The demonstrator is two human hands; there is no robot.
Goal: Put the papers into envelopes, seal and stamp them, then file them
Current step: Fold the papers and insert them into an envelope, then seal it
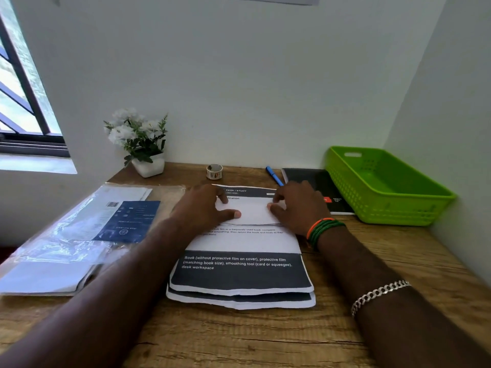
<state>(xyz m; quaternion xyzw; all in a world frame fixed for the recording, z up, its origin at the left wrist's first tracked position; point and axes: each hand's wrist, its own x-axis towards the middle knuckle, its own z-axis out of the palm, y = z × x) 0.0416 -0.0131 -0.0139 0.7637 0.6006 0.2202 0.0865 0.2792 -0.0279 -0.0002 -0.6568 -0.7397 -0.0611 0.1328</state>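
**Both hands on a folded sheet atop the paper stack**

On the wooden desk [265, 338] lies a stack of printed papers [240, 272]. The left hand [204, 208] and right hand [297, 205] press a folded white sheet [253, 212] at the stack's far end, thumbs on its face. A plastic pack of envelopes [79, 229] sits to the left. Along the wall stand a potted white-flower plant [138, 139], a tape roll [214, 171], a blue pen [273, 175], a black notebook [318, 187] and a green basket [385, 197]. Bracelets [322, 229] circle the right wrist.
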